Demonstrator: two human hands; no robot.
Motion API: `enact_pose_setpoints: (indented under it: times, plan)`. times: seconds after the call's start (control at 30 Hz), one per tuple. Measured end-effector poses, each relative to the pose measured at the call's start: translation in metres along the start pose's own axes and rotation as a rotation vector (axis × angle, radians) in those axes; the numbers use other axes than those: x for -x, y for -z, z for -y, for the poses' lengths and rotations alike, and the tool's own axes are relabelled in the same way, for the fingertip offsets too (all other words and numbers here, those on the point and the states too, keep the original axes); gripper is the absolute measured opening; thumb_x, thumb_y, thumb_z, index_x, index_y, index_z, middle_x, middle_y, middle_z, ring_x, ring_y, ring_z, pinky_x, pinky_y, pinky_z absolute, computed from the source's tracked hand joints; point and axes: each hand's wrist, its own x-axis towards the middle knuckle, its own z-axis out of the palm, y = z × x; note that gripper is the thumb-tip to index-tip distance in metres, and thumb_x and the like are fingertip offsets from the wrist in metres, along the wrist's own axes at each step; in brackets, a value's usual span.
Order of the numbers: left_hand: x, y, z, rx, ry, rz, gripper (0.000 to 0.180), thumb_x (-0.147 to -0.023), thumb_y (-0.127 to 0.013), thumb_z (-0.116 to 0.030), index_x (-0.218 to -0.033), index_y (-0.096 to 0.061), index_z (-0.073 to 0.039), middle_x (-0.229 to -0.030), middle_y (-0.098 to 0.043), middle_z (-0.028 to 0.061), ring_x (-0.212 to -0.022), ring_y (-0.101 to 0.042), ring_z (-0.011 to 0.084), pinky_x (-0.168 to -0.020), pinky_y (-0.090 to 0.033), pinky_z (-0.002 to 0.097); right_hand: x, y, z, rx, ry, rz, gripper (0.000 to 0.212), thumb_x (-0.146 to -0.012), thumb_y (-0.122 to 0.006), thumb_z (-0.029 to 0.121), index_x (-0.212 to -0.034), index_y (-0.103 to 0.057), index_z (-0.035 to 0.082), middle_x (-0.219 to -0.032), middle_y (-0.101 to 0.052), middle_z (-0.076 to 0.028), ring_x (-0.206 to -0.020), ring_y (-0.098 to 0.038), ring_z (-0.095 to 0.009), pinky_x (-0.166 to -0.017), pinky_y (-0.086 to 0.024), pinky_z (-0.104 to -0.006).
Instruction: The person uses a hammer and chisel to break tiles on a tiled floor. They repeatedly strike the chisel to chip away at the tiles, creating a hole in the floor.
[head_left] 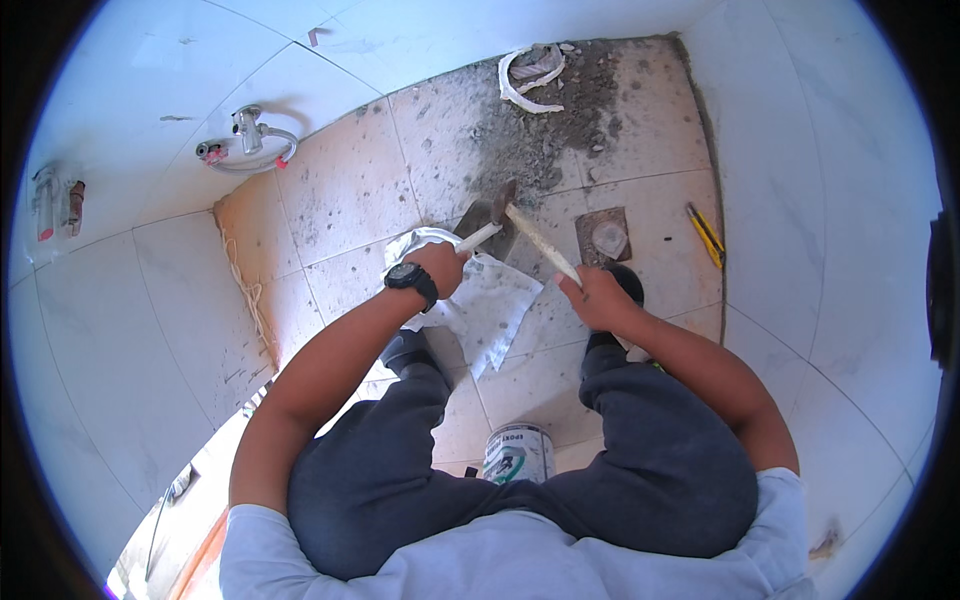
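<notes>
My left hand [440,268], with a black watch at the wrist, is closed round the white handle of a trowel [472,218]; its dark blade points away from me. In my right hand [600,298] is the pale handle of a hammer [542,240]. The hammer's rusty head lies close by the trowel blade, low over the floor; whether they touch I cannot tell. Below my left hand a crumpled white plastic sack [495,305] is spread on the tiles, between my feet. Grey mortar rubble [535,140] covers the floor just beyond the tools.
A broken white ring [527,92] lies in the rubble by the far wall. To the right are a square floor drain [605,236] and a yellow utility knife [706,237] against the wall. A can [519,453] stands between my legs. A valve with a hose [250,135] juts from the left wall.
</notes>
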Motion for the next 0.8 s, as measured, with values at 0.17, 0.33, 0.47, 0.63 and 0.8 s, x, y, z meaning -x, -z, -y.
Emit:
enact_pose_setpoints:
  times: [0.17, 0.33, 0.47, 0.63, 0.8]
  plan:
    - [0.001, -0.007, 0.002, 0.006, 0.035, 0.022, 0.054, -0.107, -0.048, -0.045, -0.102, -0.071, 0.003, -0.092, -0.073, 0.0259, -0.085, -0.071, 0.0428, -0.076, -0.055, 0.0538, -0.002, 0.001, 0.002, -0.074, 0.009, -0.079, 0.05, -0.105, -0.058, 0.039, -0.087, -0.061, -0.007, -0.076, -0.064, -0.032, -0.075, -0.067, -0.048, -0.068, -0.051, -0.0509]
    - [-0.001, -0.005, 0.004, 0.005, 0.01, -0.003, 0.055, -0.107, -0.047, -0.046, -0.1, -0.072, 0.003, -0.09, -0.073, 0.0261, -0.084, -0.071, 0.0431, -0.076, -0.055, 0.0538, 0.0, 0.001, 0.001, 0.058, 0.013, 0.003, 0.049, -0.105, -0.057, 0.039, -0.086, -0.059, -0.007, -0.075, -0.063, -0.032, -0.074, -0.066, -0.049, -0.068, -0.05, -0.0521]
    - [-0.002, -0.004, 0.006, 0.003, -0.009, 0.014, 0.056, -0.107, -0.047, -0.046, -0.098, -0.072, 0.003, -0.09, -0.073, 0.0264, -0.084, -0.071, 0.0433, -0.076, -0.055, 0.0545, 0.0, 0.0, -0.005, -0.016, 0.032, -0.052, 0.05, -0.105, -0.058, 0.039, -0.086, -0.06, -0.008, -0.074, -0.063, -0.031, -0.073, -0.065, -0.049, -0.068, -0.05, -0.0527]
    - [-0.001, -0.004, 0.005, -0.001, 0.009, -0.013, 0.057, -0.107, -0.047, -0.047, -0.097, -0.072, 0.004, -0.089, -0.073, 0.0266, -0.084, -0.071, 0.0437, -0.075, -0.055, 0.0551, -0.006, -0.003, -0.005, 0.028, 0.07, 0.006, 0.052, -0.105, -0.058, 0.041, -0.087, -0.062, -0.008, -0.073, -0.063, -0.03, -0.072, -0.066, -0.048, -0.067, -0.05, -0.0519]
    - [-0.002, -0.003, 0.006, 0.001, 0.017, 0.011, 0.058, -0.107, -0.047, -0.048, -0.098, -0.072, 0.004, -0.09, -0.073, 0.0265, -0.085, -0.071, 0.0441, -0.076, -0.055, 0.0549, -0.013, 0.005, 0.0, 0.022, 0.013, 0.016, 0.052, -0.104, -0.059, 0.041, -0.088, -0.063, -0.009, -0.073, -0.063, -0.029, -0.073, -0.066, -0.048, -0.067, -0.051, -0.0511]
